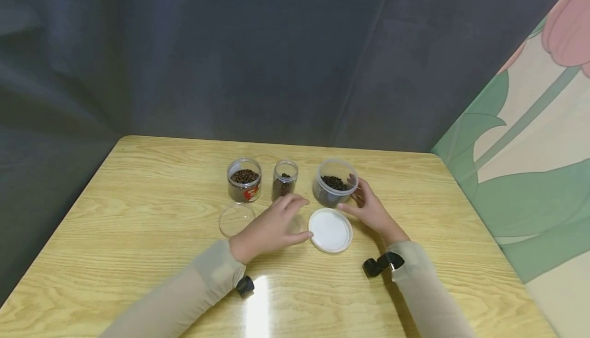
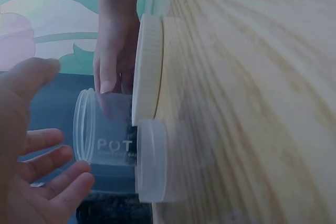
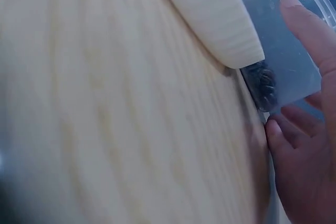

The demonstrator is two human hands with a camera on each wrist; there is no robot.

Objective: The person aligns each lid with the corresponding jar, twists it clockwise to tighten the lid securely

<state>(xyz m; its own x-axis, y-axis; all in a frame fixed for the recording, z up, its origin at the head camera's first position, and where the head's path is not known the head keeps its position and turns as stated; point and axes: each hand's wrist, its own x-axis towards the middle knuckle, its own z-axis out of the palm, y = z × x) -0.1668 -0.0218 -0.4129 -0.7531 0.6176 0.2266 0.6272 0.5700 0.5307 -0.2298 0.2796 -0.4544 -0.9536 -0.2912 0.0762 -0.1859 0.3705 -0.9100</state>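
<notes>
A translucent plastic tub (image 1: pixel 327 194), partly filled with dark grains, stands at the right of three containers. My right hand (image 1: pixel 371 212) holds its right side, thumb in front and fingers round the back; the right wrist view shows the thumb (image 3: pixel 307 27) against its wall. A white ribbed lid (image 1: pixel 330 230) lies just in front of the tub. My left hand (image 1: pixel 272 225) hovers with fingers spread and nothing in them, its thumb near that lid's left edge. Partly behind the left hand is a small translucent lid (image 2: pixel 152 161), left of the white one.
A narrow clear jar (image 1: pixel 283 187) of dark pieces stands in the middle. Left of it is a wider clear jar (image 1: pixel 239 193) of brown beans with a red label. A round clear lid (image 1: pixel 236 219) lies before it. A dark curtain (image 1: pixel 276 71) hangs behind the wooden table (image 1: pixel 152 215).
</notes>
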